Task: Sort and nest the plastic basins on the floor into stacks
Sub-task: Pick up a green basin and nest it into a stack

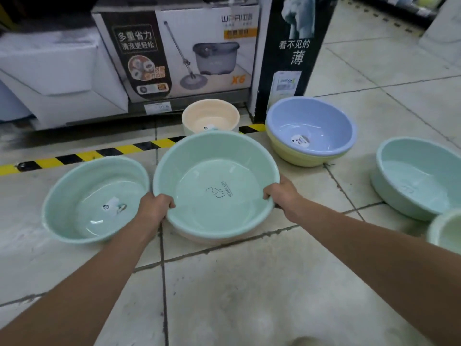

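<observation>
Item: large green basin (pixel 215 186), thin moulded plastic, judged light, slightly flexible and slick. It is best taken at the rolled rim on opposite sides, and sits mid-floor (pixel 249 283), short of the far edge's striped tape (pixel 74 157), inside a pale basin (pixel 199 237) beneath. Left grip (pixel 156 208) and right grip (pixel 282 193): both clenched on that rim, fingers hooked inside. Adjacent: second green basin (pixel 96 198) just left; blue basin (pixel 311 126) nested in yellow basin (pixel 299 156) right.

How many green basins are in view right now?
4: left basin on the floor; centre basin, gripped by the left hand and right hand; right basin; a paler basin cut off at the right edge. Others may be nested underneath, hidden.
</observation>
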Demonstrator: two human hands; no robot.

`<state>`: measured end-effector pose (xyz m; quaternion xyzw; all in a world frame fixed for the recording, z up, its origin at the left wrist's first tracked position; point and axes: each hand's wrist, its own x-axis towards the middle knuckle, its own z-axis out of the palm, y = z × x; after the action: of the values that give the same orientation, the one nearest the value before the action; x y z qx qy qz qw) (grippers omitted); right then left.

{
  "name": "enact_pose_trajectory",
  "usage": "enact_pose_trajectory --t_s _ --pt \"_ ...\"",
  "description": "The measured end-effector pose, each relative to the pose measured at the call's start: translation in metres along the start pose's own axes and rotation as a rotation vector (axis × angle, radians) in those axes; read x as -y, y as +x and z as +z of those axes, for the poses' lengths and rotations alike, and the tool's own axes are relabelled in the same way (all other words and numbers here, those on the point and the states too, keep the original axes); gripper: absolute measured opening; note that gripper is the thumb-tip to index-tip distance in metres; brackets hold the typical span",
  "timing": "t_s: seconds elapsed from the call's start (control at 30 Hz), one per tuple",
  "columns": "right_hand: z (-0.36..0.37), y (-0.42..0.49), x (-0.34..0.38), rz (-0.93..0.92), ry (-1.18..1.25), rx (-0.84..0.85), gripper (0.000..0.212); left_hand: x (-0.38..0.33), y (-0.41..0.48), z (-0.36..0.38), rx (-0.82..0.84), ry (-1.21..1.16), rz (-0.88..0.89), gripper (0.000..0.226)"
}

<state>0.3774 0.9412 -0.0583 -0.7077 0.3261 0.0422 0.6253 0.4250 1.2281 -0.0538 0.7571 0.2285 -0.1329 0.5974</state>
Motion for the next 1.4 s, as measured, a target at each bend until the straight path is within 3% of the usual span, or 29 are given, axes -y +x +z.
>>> enact_pose_trajectory --t_s 0.23,0.4,0.53,0.7,0.9,1.17,1.4 --pt "-0.045 -0.02 -0.049 0.056 -0.03 -0.06 0.058 0.031 -0.028 0.036 0.098 -0.045 0.025 0.053" --pt "-0.083 -0.043 -0.081 0.083 0.105 -0.139 0.065 0.035 -0.039 0.084 0.168 -0.017 0.068 0.062" --pt "-0.13 -0.035 -0.1 0.173 0.165 -0.237 0.054 0.018 -0.038 0.142 0.259 0.027 0.083 0.072" --pt "-0.158 -0.029 -0.117 0.24 0.194 -0.327 0.05 0.0 -0.027 0.199 0.33 0.149 0.022 0.062" --pt "-0.16 -0.03 -0.104 0.252 0.19 -0.322 0.047 -0.002 -0.03 0.194 0.316 0.212 -0.117 0.052" --pt "-0.16 -0.028 -0.103 0.232 0.173 -0.351 0.041 0.003 -0.027 0.189 0.367 0.207 -0.07 0.047" --pt "-0.202 -0.092 -0.087 0.276 0.235 -0.481 0.031 -0.025 -0.079 0.2 0.515 0.219 -0.052 0.046"
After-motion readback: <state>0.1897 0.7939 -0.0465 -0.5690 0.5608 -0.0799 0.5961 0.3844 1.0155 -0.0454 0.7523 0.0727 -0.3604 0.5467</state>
